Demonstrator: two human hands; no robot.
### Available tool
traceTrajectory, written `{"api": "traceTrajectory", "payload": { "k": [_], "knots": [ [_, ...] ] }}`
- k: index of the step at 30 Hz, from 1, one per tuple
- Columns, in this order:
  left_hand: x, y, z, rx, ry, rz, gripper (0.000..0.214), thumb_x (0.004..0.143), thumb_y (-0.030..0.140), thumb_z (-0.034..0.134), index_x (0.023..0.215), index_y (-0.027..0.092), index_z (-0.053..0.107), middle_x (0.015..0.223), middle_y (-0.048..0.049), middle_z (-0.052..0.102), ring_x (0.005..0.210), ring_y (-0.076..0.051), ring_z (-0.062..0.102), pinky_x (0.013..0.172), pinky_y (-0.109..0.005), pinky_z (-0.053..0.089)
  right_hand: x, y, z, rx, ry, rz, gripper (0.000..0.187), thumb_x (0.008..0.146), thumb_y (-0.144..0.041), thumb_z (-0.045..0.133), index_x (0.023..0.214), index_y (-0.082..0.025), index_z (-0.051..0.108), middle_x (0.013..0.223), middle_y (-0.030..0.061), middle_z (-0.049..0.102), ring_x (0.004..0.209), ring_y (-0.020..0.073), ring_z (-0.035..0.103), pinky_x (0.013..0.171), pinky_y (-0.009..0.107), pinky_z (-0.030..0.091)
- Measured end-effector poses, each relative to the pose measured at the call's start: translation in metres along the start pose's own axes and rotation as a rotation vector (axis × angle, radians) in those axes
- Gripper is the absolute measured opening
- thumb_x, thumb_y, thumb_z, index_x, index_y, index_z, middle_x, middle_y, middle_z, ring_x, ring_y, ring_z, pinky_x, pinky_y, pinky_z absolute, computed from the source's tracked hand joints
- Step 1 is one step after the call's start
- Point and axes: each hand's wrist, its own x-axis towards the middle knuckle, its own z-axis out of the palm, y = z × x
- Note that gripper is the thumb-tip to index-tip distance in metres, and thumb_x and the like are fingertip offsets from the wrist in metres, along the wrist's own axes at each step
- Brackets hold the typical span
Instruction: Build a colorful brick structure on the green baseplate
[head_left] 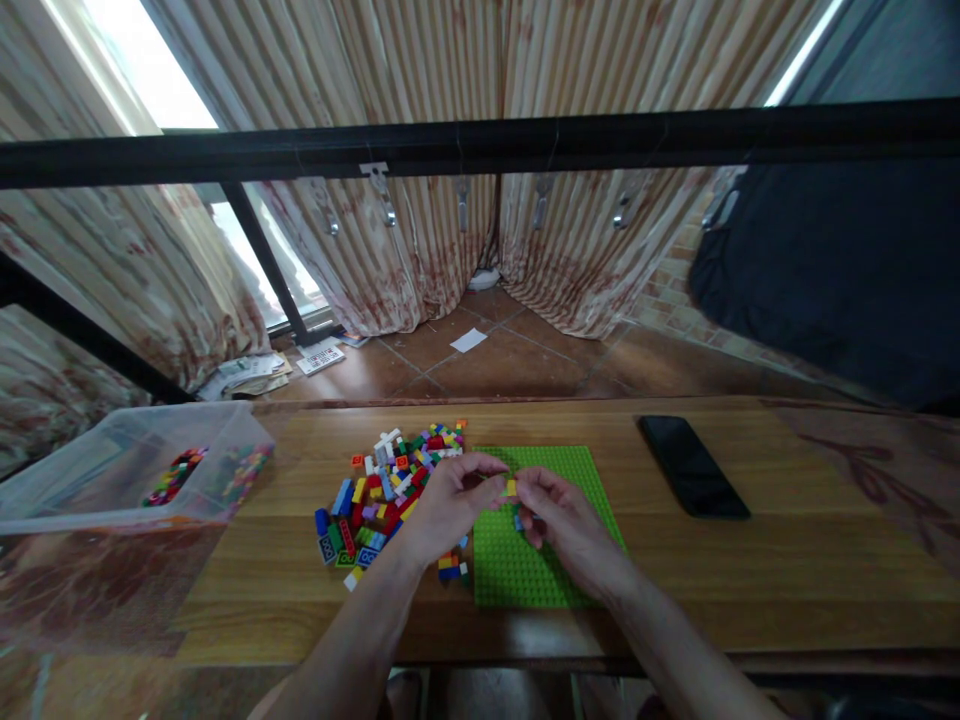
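Note:
Over the green baseplate (547, 575), my two hands come together at a small yellow toy brick (511, 488). My left hand (459, 500) has its thumb and index finger closed at the left side of that brick. From the right, my right hand (559, 515) pinches the same brick with its fingertips. Beneath the right fingers a bit of a blue brick (518, 521) shows, mostly hidden; whether it sits on the plate or in the hand I cannot tell. Left of the plate spreads a pile of mixed toy bricks (390, 480), partly behind my left forearm.
A black phone (694, 467) lies on the wooden table (810, 520) to the right. At the far left stands a clear plastic bin (135, 425) with more small bricks. A black rail (600, 145) with hanging clips crosses beyond the table, before striped curtains (405, 250).

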Motion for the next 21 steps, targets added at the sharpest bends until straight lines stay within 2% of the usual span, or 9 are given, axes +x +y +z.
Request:
{"api": "traceTrajectory", "payload": {
  "k": [2,5,10,14,21],
  "knots": [
    [0.0001,-0.0003,0.0024,0.007,-0.015,0.018,0.024,0.073,0.032,0.069,0.087,0.013,0.067,0.074,-0.0017,0.065,0.066,-0.011,0.057,0.064,-0.022,0.046,-0.0002,0.0029,0.0015,-0.100,0.002,-0.028,0.034,0.075,-0.052,0.067,0.078,-0.018,0.060,0.051,-0.0067,0.048,0.041,0.0058,0.036,0.038,0.019,0.026],
    [0.0002,-0.0019,0.0053,0.038,0.000,0.048,0.022,0.072,0.030,0.069,0.085,0.012,0.067,0.074,-0.0028,0.066,0.066,-0.011,0.057,0.064,-0.022,0.045,0.0004,0.0053,0.0019,-0.138,0.015,-0.039,0.035,0.076,-0.052,0.066,0.076,-0.017,0.060,0.048,-0.0076,0.045,0.038,0.0054,0.034,0.038,0.020,0.023],
    [0.0010,-0.0046,0.0074,0.111,0.040,0.089,0.016,0.072,0.023,0.067,0.083,0.011,0.068,0.074,-0.0041,0.067,0.068,-0.013,0.058,0.065,-0.024,0.045,0.0002,0.0034,0.0013,-0.094,0.030,-0.023,0.034,0.073,-0.050,0.070,0.073,-0.016,0.062,0.049,-0.0062,0.049,0.039,0.0053,0.037,0.038,0.019,0.027],
    [0.0015,-0.0044,0.0069,0.098,0.043,0.085,0.018,0.071,0.025,0.068,0.083,0.012,0.068,0.073,-0.0040,0.067,0.067,-0.013,0.058,0.064,-0.024,0.045,-0.0013,0.0007,0.0024,0.005,0.019,-0.014,0.035,0.069,-0.050,0.072,0.068,-0.016,0.063,0.054,-0.0046,0.050,0.042,0.0051,0.038,0.038,0.019,0.030],
    [0.0023,-0.0067,0.0072,0.038,0.031,0.060,0.020,0.070,0.028,0.070,0.082,0.012,0.068,0.069,-0.0020,0.065,0.063,-0.011,0.056,0.061,-0.023,0.043,-0.0028,0.0022,0.0053,-0.075,0.033,-0.043,0.037,0.075,-0.054,0.065,0.071,-0.018,0.059,0.053,-0.0056,0.050,0.042,0.0063,0.042,0.040,0.019,0.035]
  ]
}}
